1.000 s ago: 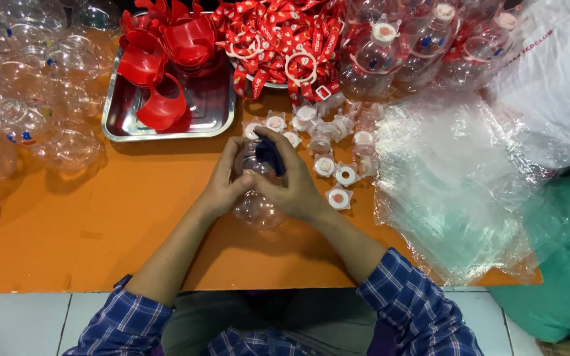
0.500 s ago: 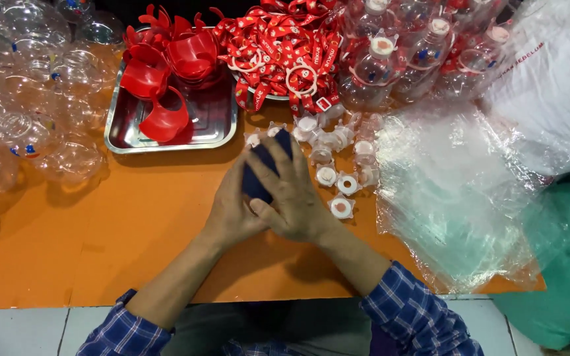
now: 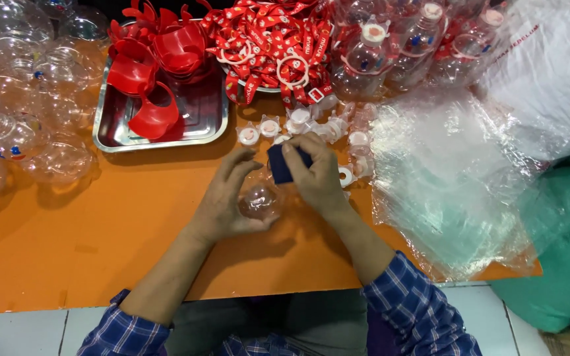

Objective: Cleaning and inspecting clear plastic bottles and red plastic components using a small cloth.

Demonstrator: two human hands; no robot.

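Note:
My left hand cups a small clear plastic bottle above the orange table. My right hand pinches a dark blue cloth against the top of that bottle. Both hands meet at the middle of the table. Just beyond my fingers lie several small white caps.
A steel tray with red plastic cup pieces stands at the back left. Red printed straps are heaped behind it. Clear bottles pile at the left, capped bottles at the back right, clear plastic bags at the right.
My hands drew back toward me from the caps, and the left fingers opened around the bottle. The blue cloth now sits on top of it under my right fingers.

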